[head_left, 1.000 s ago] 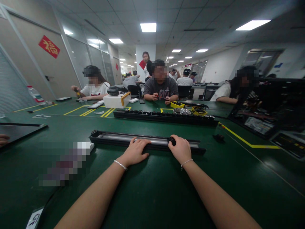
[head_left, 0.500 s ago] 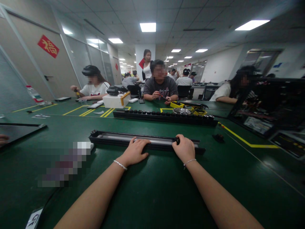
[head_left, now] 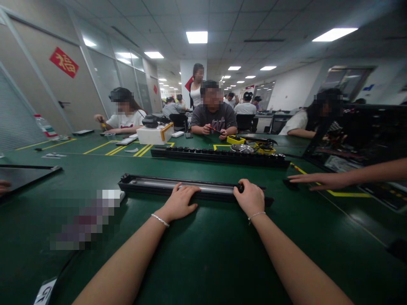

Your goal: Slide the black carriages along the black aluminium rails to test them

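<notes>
A long black channel-shaped housing (head_left: 152, 190) with a silvery strip inside lies across the table in front of me. My left hand (head_left: 180, 199) rests on its middle, fingers stretched over the near edge and thumb apart on the table side. Near the housing's right end, my right hand (head_left: 251, 197) is closed around a small black part (head_left: 241, 186) that sits on the strip. Most of that part is hidden by my fingers, so its kind does not show.
Behind the housing lies a second long black bar (head_left: 219, 156) with a row of small parts. From the right, another person's hand (head_left: 327, 180) reaches onto a small black piece (head_left: 290, 184). A white box (head_left: 154, 134) and a metal dish (head_left: 242, 148) stand farther back. A blurred-out object (head_left: 89, 218) lies left.
My right hand has slid slightly to the right along the housing with the small black part. Another person's arm has come in from the right. My left hand stays put.
</notes>
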`<state>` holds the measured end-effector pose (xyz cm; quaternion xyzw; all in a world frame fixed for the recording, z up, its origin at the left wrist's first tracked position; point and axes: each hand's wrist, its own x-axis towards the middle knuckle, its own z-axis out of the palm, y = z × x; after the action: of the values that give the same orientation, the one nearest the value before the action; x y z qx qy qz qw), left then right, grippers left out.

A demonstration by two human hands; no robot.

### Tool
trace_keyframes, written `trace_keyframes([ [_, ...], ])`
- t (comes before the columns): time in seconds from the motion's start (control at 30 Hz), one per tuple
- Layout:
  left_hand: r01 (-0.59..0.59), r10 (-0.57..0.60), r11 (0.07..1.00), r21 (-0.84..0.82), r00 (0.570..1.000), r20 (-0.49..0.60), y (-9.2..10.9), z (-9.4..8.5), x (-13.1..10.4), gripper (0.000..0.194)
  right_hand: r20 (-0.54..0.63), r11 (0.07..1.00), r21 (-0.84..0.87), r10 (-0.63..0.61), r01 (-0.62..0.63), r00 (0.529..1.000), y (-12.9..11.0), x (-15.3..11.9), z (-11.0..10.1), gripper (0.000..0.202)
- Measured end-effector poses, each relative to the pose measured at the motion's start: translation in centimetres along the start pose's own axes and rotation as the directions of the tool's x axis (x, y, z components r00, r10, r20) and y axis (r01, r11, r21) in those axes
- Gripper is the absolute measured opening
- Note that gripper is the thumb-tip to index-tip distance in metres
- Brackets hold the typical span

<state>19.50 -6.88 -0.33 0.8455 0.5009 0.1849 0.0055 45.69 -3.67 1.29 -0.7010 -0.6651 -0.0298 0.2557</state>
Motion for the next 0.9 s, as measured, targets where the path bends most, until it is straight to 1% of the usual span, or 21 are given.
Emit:
trace_keyframes([
  [0.27,0.000,0.000,1.000,-0.002,1.000,-0.002,-0.1,0.2,0.0,0.053,0.020,0.999,-0.023,0.031,-0.031,0.999,0.1,0.2,-0.2,0.024],
  [0.57,0.000,0.000,1.000,0.006,1.000,-0.012,-0.3,0.2,0.0,0.051,0.021,0.991,-0.066,0.117,-0.115,0.993,1.6,0.7,-0.8,0.030],
  [0.9,0.004,-0.004,1.000,-0.004,1.000,-0.011,-0.2,0.1,0.0,0.050,0.036,0.983,-0.068,0.175,-0.172,0.984,2.4,0.9,-1.2,0.037],
])
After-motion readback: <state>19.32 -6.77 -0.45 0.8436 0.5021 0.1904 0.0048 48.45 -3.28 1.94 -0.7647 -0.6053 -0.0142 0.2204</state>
